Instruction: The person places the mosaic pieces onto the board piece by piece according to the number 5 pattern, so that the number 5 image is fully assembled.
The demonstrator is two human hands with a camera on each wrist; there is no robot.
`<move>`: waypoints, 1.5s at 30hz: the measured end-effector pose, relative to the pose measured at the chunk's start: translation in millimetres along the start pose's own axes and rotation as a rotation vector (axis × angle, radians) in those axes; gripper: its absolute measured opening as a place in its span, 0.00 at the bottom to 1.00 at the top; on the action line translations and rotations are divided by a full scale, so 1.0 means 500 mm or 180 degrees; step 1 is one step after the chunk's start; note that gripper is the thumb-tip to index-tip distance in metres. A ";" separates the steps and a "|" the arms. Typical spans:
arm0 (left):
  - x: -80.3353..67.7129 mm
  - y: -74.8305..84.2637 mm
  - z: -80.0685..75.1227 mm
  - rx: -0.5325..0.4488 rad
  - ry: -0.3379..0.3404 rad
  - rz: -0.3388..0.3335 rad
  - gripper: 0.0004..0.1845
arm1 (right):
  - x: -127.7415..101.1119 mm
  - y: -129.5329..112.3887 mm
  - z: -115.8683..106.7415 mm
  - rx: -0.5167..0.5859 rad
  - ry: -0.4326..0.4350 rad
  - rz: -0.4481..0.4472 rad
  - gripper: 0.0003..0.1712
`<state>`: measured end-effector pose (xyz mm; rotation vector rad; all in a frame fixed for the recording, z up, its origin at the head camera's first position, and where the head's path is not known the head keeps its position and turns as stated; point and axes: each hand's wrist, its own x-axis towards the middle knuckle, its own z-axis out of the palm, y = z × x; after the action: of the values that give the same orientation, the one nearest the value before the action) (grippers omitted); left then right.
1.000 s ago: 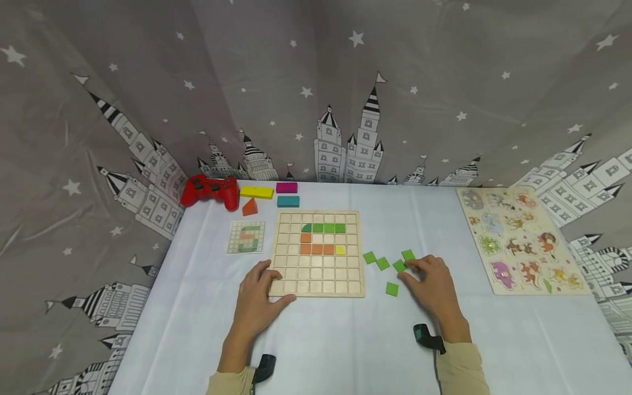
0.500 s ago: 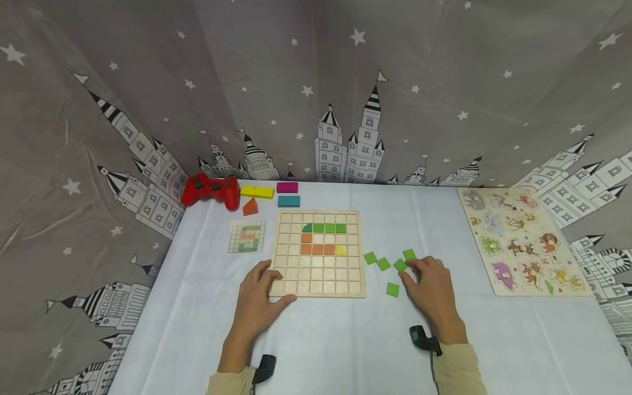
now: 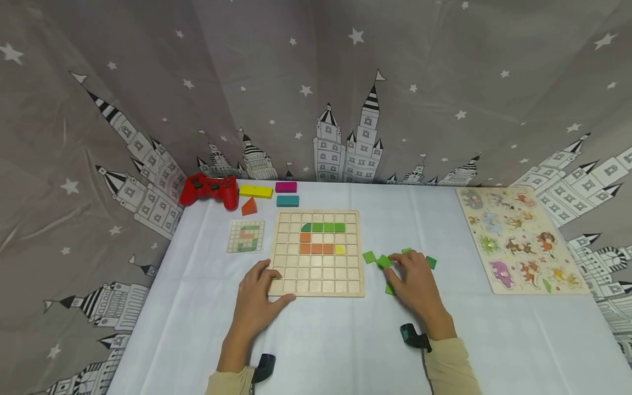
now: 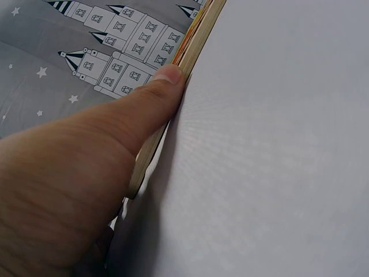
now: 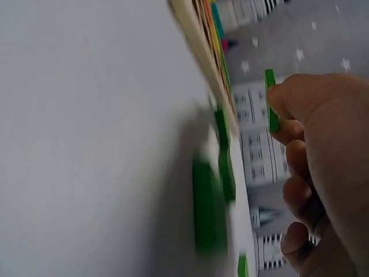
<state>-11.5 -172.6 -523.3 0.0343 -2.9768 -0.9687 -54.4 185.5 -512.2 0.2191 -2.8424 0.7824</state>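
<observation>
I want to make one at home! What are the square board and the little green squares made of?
The grid board looks like pale, unpainted wood: in the left wrist view its edge shows light layers, maybe plywood. The green tile pinched by the right hand looks thin and stiff, painted matte green; probably wood, possibly plastic.

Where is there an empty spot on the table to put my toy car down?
The biggest bare patch of the table is the near strip between the two sleeves. Another lies between the grid board and the animal puzzle, toward the back. It is crowded around the right hand with its green tiles, and by the red controller and blocks.
</observation>
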 end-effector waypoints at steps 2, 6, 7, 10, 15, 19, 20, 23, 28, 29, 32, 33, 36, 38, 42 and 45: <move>0.000 -0.001 0.001 -0.0015 0.0022 0.0004 0.30 | 0.010 -0.030 0.013 0.0034 -0.0045 -0.0190 0.17; -0.002 -0.001 0.005 -0.0037 0.0053 0.0009 0.29 | 0.029 -0.088 0.042 0.0118 -0.0278 -0.0467 0.17; -0.002 -0.001 0.006 -0.0042 0.0051 0.0007 0.29 | 0.031 -0.099 0.049 0.0127 -0.0330 -0.0478 0.16; -0.002 -0.001 0.007 -0.0019 0.0051 0.0007 0.29 | 0.038 -0.120 0.064 0.0084 -0.0421 -0.0470 0.15; -0.002 -0.001 0.004 0.0025 0.0025 0.0008 0.29 | 0.045 -0.131 0.079 -0.0039 -0.0485 -0.0432 0.15; -0.001 -0.003 0.003 0.0025 0.0020 0.0016 0.29 | 0.047 -0.134 0.084 -0.0115 -0.0491 -0.0419 0.15; -0.001 -0.003 0.003 0.0024 0.0026 0.0020 0.29 | 0.048 -0.134 0.084 -0.0109 -0.0494 -0.0418 0.15; -0.001 -0.001 0.000 0.0015 0.0025 0.0016 0.29 | 0.049 -0.135 0.085 -0.0091 -0.0488 -0.0415 0.15; 0.000 0.001 -0.003 0.0007 -0.0002 -0.0001 0.30 | 0.051 -0.140 0.087 -0.0046 -0.0460 -0.0363 0.14; 0.000 0.001 -0.003 0.0012 -0.0004 -0.0004 0.30 | 0.051 -0.141 0.088 -0.0035 -0.0452 -0.0346 0.13; 0.000 -0.001 -0.005 0.0016 -0.0001 -0.0007 0.30 | 0.052 -0.146 0.089 0.0016 -0.0431 -0.0300 0.12; 0.000 -0.001 -0.005 0.0020 0.0003 -0.0010 0.30 | 0.052 -0.148 0.089 0.0024 -0.0419 -0.0291 0.12; -0.001 -0.002 -0.006 0.0027 0.0016 -0.0003 0.30 | 0.052 -0.149 0.091 0.0057 -0.0421 -0.0259 0.12; 0.000 -0.004 -0.005 0.0034 0.0031 0.0010 0.30 | 0.051 -0.146 0.092 0.0111 -0.0422 -0.0239 0.12; 0.000 -0.004 -0.001 0.0026 0.0049 0.0041 0.30 | 0.049 -0.125 0.083 0.0263 -0.0368 -0.0175 0.12; 0.000 -0.004 -0.001 0.0021 0.0041 0.0026 0.30 | 0.048 -0.096 0.063 0.0310 -0.0267 -0.0069 0.13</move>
<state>-11.6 -174.4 -523.8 0.0283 -2.9662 -0.9540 -72.8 126.2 -509.8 0.3029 -2.8772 0.9293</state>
